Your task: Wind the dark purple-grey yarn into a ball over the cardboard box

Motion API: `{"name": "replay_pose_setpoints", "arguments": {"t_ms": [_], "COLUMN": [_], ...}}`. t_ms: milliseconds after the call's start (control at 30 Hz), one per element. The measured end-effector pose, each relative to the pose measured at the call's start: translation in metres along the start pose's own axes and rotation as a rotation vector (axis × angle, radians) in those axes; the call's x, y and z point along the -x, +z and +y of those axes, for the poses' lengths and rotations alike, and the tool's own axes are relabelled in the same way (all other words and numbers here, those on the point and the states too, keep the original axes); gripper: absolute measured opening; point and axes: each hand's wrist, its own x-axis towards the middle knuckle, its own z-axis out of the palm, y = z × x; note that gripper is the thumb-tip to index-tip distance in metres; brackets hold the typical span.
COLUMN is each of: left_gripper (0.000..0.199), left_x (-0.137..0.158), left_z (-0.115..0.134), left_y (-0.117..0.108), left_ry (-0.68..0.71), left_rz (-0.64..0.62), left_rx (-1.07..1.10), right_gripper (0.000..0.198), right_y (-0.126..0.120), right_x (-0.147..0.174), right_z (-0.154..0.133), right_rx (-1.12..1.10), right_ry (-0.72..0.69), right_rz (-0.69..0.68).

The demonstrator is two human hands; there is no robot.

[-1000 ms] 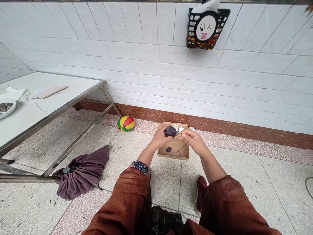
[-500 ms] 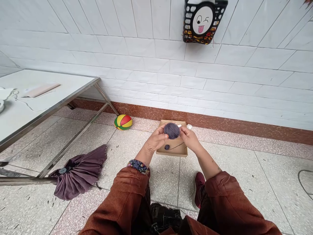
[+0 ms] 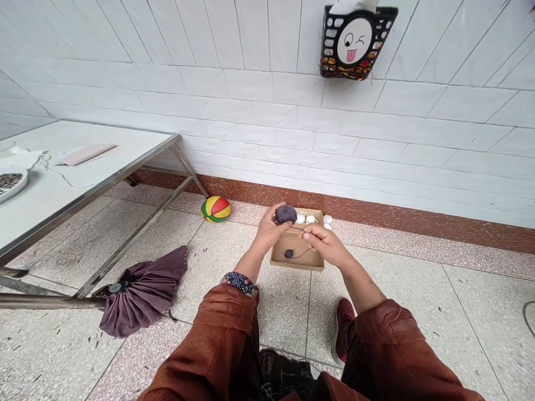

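Observation:
My left hand (image 3: pixel 271 228) is closed around a dark purple-grey ball of yarn (image 3: pixel 286 214), held above a cardboard box. To its right, my right hand (image 3: pixel 324 242) pinches the strand of yarn (image 3: pixel 297 228) that runs from the ball. Below both hands lies the open cardboard box (image 3: pixel 278 260) on the floor. In its near part sits a small dark yarn ball (image 3: pixel 288 253), with a strand leading from it toward my right hand. Several white yarn balls (image 3: pixel 310 219) rest in the far part of the box.
More white balls (image 3: pixel 328 220) lie right of the box by the wall. A colourful ball (image 3: pixel 216 209) sits near the leg of a metal-framed table (image 3: pixel 137 161). On the left floor is a folded purple umbrella (image 3: pixel 144 292). A black basket (image 3: pixel 355 42) hangs on the tiled wall.
My right hand has moved away from the yarn ball, down and slightly right, with the strand stretched between. The left hand has shifted slightly left and up, uncovering the white balls.

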Motion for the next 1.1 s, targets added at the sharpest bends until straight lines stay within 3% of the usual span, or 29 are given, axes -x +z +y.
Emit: {"name": "replay_pose_setpoints", "arguments": {"t_ms": [100,233,300,433,600,700,800,1000,1100], "left_gripper": [0.066,0.083,0.084,0.074,0.062,0.059,0.061,0.062,0.068], "left_x": [0.007,0.018,0.022,0.025,0.019,0.012,0.007,0.005,0.009], "left_z": [-0.001,0.007,0.013,0.019,0.016,0.011,0.004,-0.006,-0.004], "left_y": [0.002,0.008,0.012,0.015,0.011,0.009,0.008,0.004,0.003], "left_ry": [-0.005,-0.158,-0.175,-0.119,-0.152,-0.111,-0.034,0.127,0.099], "left_rz": [-0.182,-0.648,-0.753,-0.682,-0.422,-0.263,-0.16,-0.129,-0.27], "left_rx": [-0.194,0.013,0.13,0.307,0.409,0.308,0.051,-0.364,-0.366], "right_gripper": [0.04,0.035,0.033,0.027,0.02,0.022,0.025,0.036,0.041], "right_y": [-0.012,-0.026,-0.028,-0.02,-0.001,0.005,0.008,0.002,-0.009], "right_x": [-0.001,-0.005,-0.008,-0.012,-0.013,-0.012,-0.008,-0.001,-0.002], "right_z": [0.003,0.015,0.022,0.033,0.036,0.033,0.025,0.006,0.006], "right_rx": [-0.066,-0.043,0.026,0.177,0.34,0.33,0.304,0.119,0.023], "right_ry": [-0.011,-0.012,0.022,0.074,0.087,0.028,-0.001,-0.009,-0.005], "right_rz": [0.153,0.361,0.385,0.324,0.213,0.1,0.032,-0.028,0.051]}}
